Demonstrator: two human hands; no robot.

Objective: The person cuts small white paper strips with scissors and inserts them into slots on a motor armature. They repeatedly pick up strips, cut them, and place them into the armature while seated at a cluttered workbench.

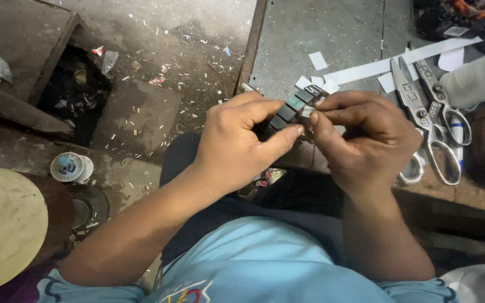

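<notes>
two hands pinch one dark segmented strip [294, 106] just left of the scissors [430, 120]: left hand [237, 143] clamped on its lower end, right hand [366, 134] closed on the upper end. it looks like mid-assembly; steady fingertip alignment seems needed.

Workshop: gritty bench [310, 33], shears [422, 112], paper offcuts [366, 70].

Single head-worn view, straight down, close over the hands [304, 140]
</notes>
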